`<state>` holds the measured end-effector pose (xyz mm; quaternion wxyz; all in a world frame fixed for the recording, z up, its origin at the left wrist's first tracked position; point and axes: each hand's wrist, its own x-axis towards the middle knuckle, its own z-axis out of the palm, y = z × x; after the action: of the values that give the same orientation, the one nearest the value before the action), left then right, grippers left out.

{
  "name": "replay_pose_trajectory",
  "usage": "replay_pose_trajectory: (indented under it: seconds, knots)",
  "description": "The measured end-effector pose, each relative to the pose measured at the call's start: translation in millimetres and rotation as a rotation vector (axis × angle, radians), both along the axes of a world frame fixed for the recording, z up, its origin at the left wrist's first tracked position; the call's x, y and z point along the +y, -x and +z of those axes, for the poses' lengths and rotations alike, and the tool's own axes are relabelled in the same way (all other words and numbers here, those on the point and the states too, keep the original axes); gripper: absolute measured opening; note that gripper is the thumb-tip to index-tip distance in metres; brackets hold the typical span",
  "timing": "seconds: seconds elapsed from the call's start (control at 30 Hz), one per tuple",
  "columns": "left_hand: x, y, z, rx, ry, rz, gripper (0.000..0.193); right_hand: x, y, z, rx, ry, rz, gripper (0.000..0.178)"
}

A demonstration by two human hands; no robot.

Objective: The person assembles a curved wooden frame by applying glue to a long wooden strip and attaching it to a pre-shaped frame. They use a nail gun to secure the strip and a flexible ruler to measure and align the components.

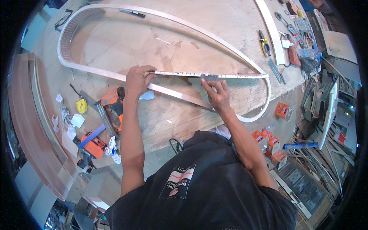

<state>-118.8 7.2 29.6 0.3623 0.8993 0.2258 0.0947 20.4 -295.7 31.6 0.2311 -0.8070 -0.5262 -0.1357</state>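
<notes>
A long loop of pale bent wood [172, 96] stands on edge on the plywood table, its rounded left end lined with close slits. Across the loop runs a narrow white strip [176, 73] with short dark notches or marks along it. My left hand [138, 81] is closed, pinching the strip's left end between thumb and fingers. The strip's far right end meets the loop's rim near its right curve. My right hand [218, 96] pinches a small dark-grey flat piece [209, 77], perhaps sandpaper, against the strip right of its middle. The fingertips' far sides are hidden.
A black marker [132, 13] lies inside the loop's far side. Pliers [264, 43], a metal ruler [275, 71] and other tools lie at right. Orange power tools [94, 145] and paper scraps crowd the left. Orange boxes [273, 144] and wood offcuts are on the floor at right.
</notes>
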Motion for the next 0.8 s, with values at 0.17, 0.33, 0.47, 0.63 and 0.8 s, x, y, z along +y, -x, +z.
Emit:
replay_pose_trajectory:
  seconds: [0.17,0.33,0.47,0.63,0.8]
  knots:
    - [2.1,1.1,-3.1,0.063,0.031,-0.016,0.019,-16.9,-11.4,4.7,-0.045,-0.012,-0.065,0.054]
    - [3.8,0.6,-11.2,-0.018,0.008,-0.002,0.017,-42.8,-22.5,2.7,-0.089,0.006,-0.099,0.054]
    - [-2.0,-2.1,3.5,0.050,0.051,0.036,0.017,-60.1,-30.8,1.9,-0.092,0.027,-0.137,0.053]
    - [-0.4,-0.7,-2.0,0.018,0.021,0.024,0.015,-62.8,-40.0,18.9,-0.113,-0.023,-0.225,0.055]
    - [-0.2,-1.6,-2.3,0.007,0.028,0.031,0.015,-21.6,-15.2,-4.5,-0.077,-0.046,-0.123,0.052]
